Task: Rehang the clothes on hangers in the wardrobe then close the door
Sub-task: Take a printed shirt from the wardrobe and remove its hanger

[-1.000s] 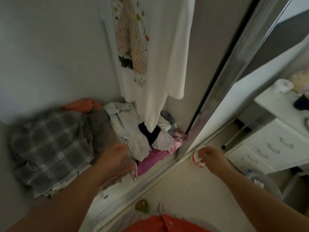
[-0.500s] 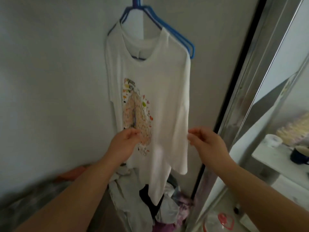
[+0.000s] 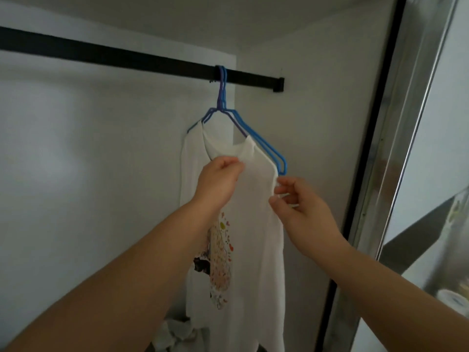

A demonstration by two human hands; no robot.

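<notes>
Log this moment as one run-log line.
step: straightening white T-shirt on blue hanger | left hand: pinching collar | right hand: pinching shoulder edge | hanger: on rail | door: open

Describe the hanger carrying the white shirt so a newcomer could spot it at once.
Start at the black rail across the wardrobe's back wall and follow it right, almost to its end bracket. There a bundle of thin blue hangers hooks over it, and the white printed T-shirt hangs from them. Both hands, left hand and right hand, pinch the shirt just below; nothing else hangs on the rail.
</notes>
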